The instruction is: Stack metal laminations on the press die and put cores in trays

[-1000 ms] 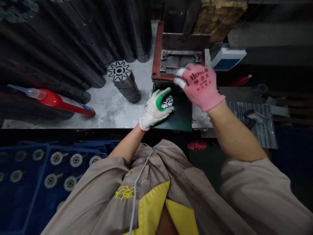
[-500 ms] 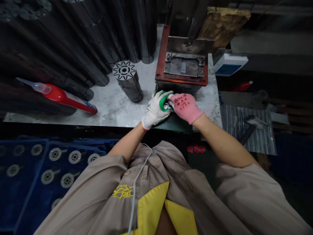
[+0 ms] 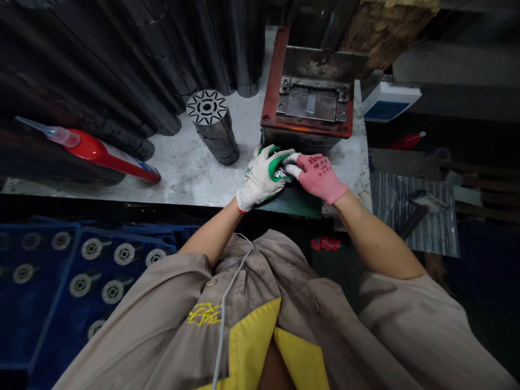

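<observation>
My left hand (image 3: pixel 265 176), in a white glove with a green palm, curls round a shiny metal piece (image 3: pixel 279 173). Only a bit of its slotted face shows between the thumb and fingers. My right hand (image 3: pixel 314 174), in a pink glove with pale fingertips, is closed, its fingers pinched together against that piece. Whatever lies in the pinch is hidden. Just beyond both hands stands a metal fixture (image 3: pixel 312 103) on a red-edged plate (image 3: pixel 273 81). Left of them, a cylindrical slotted metal core (image 3: pixel 213 127) stands upright on the worktable (image 3: pixel 182 176).
A red bottle with a pointed nozzle (image 3: pixel 108 154) is at left. Long dark metal cylinders (image 3: pixel 162 49) crowd the back left. Blue trays (image 3: pixel 52 303) with several round cores lie below the table edge. Right are a white device with a blue screen (image 3: pixel 390 103) and a hammer-like tool (image 3: pixel 420 208).
My right hand has shifted slightly right, its pale fingertips showing more. The left hand keeps its hold on the metal piece. The view has moved a little.
</observation>
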### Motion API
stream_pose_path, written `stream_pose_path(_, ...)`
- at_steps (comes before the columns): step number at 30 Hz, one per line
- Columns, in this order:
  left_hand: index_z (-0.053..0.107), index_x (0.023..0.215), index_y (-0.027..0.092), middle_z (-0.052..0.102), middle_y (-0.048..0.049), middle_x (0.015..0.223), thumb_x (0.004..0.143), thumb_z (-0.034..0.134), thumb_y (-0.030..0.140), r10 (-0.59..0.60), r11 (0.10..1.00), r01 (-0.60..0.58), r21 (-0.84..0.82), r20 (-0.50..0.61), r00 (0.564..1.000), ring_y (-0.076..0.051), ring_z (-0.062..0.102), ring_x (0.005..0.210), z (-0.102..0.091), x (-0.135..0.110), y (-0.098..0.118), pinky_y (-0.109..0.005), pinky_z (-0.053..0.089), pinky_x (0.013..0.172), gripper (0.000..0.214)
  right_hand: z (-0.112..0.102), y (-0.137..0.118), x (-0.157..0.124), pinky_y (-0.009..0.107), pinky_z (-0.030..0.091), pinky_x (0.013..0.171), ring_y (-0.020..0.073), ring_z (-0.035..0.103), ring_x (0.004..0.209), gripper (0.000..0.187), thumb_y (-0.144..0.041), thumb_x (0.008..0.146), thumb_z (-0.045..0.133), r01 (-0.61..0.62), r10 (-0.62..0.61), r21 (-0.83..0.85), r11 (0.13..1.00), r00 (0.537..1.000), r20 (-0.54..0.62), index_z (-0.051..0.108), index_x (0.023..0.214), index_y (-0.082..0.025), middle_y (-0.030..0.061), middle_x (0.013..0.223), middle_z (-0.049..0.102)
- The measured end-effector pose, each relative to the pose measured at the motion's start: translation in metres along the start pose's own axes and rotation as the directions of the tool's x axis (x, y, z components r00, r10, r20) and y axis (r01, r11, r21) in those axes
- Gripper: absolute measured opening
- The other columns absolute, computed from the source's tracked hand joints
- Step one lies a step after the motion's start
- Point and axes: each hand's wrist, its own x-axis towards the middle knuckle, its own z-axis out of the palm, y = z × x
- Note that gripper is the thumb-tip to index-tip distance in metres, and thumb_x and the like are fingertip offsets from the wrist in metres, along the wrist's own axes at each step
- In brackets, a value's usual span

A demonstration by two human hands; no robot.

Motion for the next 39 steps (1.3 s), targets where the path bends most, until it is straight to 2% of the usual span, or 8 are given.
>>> stream_pose_path(8,0.068,0.144,0.026,0.065,-0.0113,0.148,0.094,0.068,0.059,-0.017,1.000,0.017,-0.010,0.002,1.000,-0.036,0.052,0.146,0.002,0.001,0.001,-0.059,0.032,0.133,0.060,-0.024,-0.042,0.004,0.035,0.043,0.081,0.0301,0.072,0.118,0.041,-0.013,0.107,0.035,0.050,0.055,-0.380,0.924,0.964,0.262,0.069,0.130,-0.013,0.0187,0.127,0.077)
stream_pose_path(17,0.066,0.146,0.024,0.068,-0.0110,0.145,0.093,0.068,0.060,0.009,1.000,-0.011,-0.027,-0.053,0.999,-0.036,0.054,0.145,0.002,0.000,0.001,-0.059,0.028,0.134,0.064,-0.012,-0.031,-0.001,0.037,0.048,0.088,0.0316,0.072,0.118,0.039,-0.029,0.111,0.040,-0.011,0.068,-0.305,0.952,0.982,0.176,0.070,0.132,-0.015,0.0176,0.127,0.077)
stream_pose_path(19,0.065,0.147,0.022,0.068,-0.0121,0.145,0.092,0.068,0.066,0.008,0.996,-0.014,-0.085,-0.073,0.997,-0.036,0.056,0.143,0.002,0.001,0.001,-0.058,0.034,0.132,0.071,-0.027,-0.025,-0.002,0.039,0.049,0.094,0.0322,0.071,0.121,0.040,-0.037,0.111,0.044,-0.021,0.054,-0.256,0.966,0.991,0.123,0.071,0.135,-0.018,0.0152,0.130,0.077)
stream_pose_path(21,0.065,0.145,0.021,0.069,-0.0129,0.144,0.094,0.065,0.068,-0.046,0.984,0.029,-0.175,-0.098,0.994,-0.033,0.061,0.138,0.002,0.004,0.003,-0.054,0.044,0.126,0.069,-0.048,-0.017,0.000,0.041,0.049,0.100,0.0323,0.067,0.126,0.046,-0.043,0.111,0.048,-0.063,0.054,-0.219,0.974,0.997,-0.047,0.066,0.145,-0.019,0.0152,0.138,0.073)
stream_pose_path(24,0.071,0.135,0.021,0.072,-0.0123,0.135,0.098,0.064,0.060,-0.172,0.962,0.132,-0.239,-0.153,0.973,-0.029,0.067,0.128,0.004,0.009,0.010,-0.050,0.050,0.119,0.054,-0.073,-0.008,0.015,0.046,0.047,0.104,0.0372,0.059,0.134,0.054,-0.044,0.108,0.055,-0.211,0.131,-0.257,0.943,0.947,-0.295,0.060,0.153,-0.014,0.0220,0.147,0.064)
stream_pose_path(27,0.073,0.131,0.020,0.073,-0.0122,0.131,0.093,0.072,0.052,-0.199,0.969,0.168,-0.181,-0.169,0.965,-0.030,0.066,0.127,0.006,0.014,0.016,-0.051,0.048,0.121,0.049,-0.080,-0.008,0.036,0.048,0.045,0.106,0.0403,0.055,0.135,0.046,-0.040,0.107,0.061,-0.304,0.191,-0.366,0.880,0.930,-0.315,0.071,0.137,-0.007,0.0255,0.148,0.059)
stream_pose_path(34,0.071,0.136,0.021,0.071,-0.0134,0.132,0.087,0.078,0.051,-0.195,0.978,0.178,-0.107,-0.173,0.965,-0.034,0.063,0.127,0.011,0.009,0.015,-0.054,0.046,0.121,0.058,-0.070,-0.008,0.016,0.046,0.049,0.101,0.0340,0.064,0.124,0.056,-0.048,0.115,0.035,-0.207,0.126,-0.282,0.937,0.952,-0.279,0.075,0.134,-0.013,0.0202,0.134,0.070)
stream_pose_path(39,0.061,0.150,0.022,0.066,-0.0148,0.146,0.080,0.077,0.078,-0.110,0.994,0.110,-0.009,-0.094,0.989,-0.040,0.056,0.138,0.011,0.004,0.005,-0.061,0.035,0.127,0.090,-0.020,0.006,0.003,0.039,0.050,0.101,0.0237,0.070,0.116,0.047,-0.033,0.114,0.035,-0.038,0.018,-0.093,0.995,0.980,-0.201,0.077,0.127,-0.015,0.0133,0.126,0.077)
